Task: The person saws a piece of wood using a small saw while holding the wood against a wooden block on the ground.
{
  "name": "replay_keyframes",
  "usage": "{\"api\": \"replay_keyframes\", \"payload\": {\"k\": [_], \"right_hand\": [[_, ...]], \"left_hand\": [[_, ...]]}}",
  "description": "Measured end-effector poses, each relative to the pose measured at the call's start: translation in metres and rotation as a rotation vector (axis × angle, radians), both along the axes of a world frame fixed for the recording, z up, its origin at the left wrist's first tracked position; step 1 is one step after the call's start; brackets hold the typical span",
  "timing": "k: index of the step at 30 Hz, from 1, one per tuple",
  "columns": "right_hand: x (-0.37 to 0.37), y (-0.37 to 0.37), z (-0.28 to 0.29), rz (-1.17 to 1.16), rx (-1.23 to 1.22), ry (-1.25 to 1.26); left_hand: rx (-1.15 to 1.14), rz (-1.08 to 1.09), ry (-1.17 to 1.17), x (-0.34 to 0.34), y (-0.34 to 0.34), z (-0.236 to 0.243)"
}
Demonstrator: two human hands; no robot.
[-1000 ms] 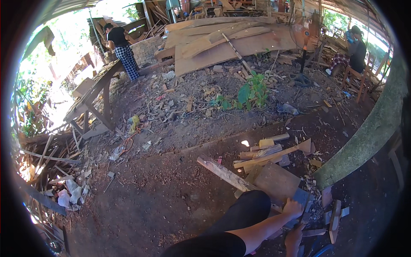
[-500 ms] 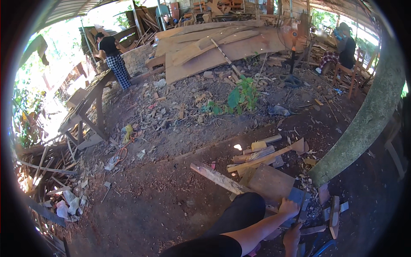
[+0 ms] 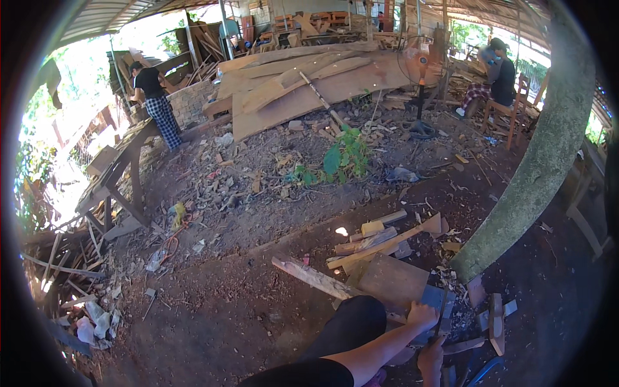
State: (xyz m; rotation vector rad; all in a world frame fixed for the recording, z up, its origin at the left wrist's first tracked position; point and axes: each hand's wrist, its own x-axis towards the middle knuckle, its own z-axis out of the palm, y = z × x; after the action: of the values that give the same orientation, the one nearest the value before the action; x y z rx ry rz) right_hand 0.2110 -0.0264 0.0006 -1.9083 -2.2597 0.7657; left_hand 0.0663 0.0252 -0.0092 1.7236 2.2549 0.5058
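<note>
Near the bottom of the head view, my left hand (image 3: 422,316) is closed beside a square brown board (image 3: 391,280) and a grey-blue slab (image 3: 436,299); what its fingers hold is not clear. Just below it, my right hand (image 3: 431,355) grips a long, narrow dark tool (image 3: 443,309) that stands up from the fist like a blade. A long pale, rough piece of wood (image 3: 306,277) runs from the left toward my left hand, with my dark-clothed leg (image 3: 348,326) in front of it. Loose wood offcuts (image 3: 390,242) lie beyond the board.
A tree trunk (image 3: 519,180) leans at the right. A wooden trestle bench (image 3: 122,168) stands left beside a standing person (image 3: 155,103). Another person (image 3: 500,84) sits on a chair behind a standing fan (image 3: 422,64). Large plywood sheets (image 3: 303,97) and scrap piles (image 3: 77,271) lie around.
The whole scene has slid left in the picture as my head turned. My hands keep about the same place beside the board. The seated person's arm has shifted slightly.
</note>
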Motion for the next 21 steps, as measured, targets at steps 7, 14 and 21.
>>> {"api": "replay_keyframes", "payload": {"k": [7,14,21], "right_hand": [[-0.004,-0.005,0.013,0.009,-0.021,0.058],[0.001,-0.003,0.025,0.028,-0.098,0.104],[0.017,-0.008,0.003,-0.048,-0.095,0.386]], "left_hand": [[-0.022,0.002,0.018,0.002,0.001,-0.003],[-0.029,-0.002,0.021,0.0,-0.001,0.0],[0.098,0.044,-0.022,0.007,-0.002,0.001]]}}
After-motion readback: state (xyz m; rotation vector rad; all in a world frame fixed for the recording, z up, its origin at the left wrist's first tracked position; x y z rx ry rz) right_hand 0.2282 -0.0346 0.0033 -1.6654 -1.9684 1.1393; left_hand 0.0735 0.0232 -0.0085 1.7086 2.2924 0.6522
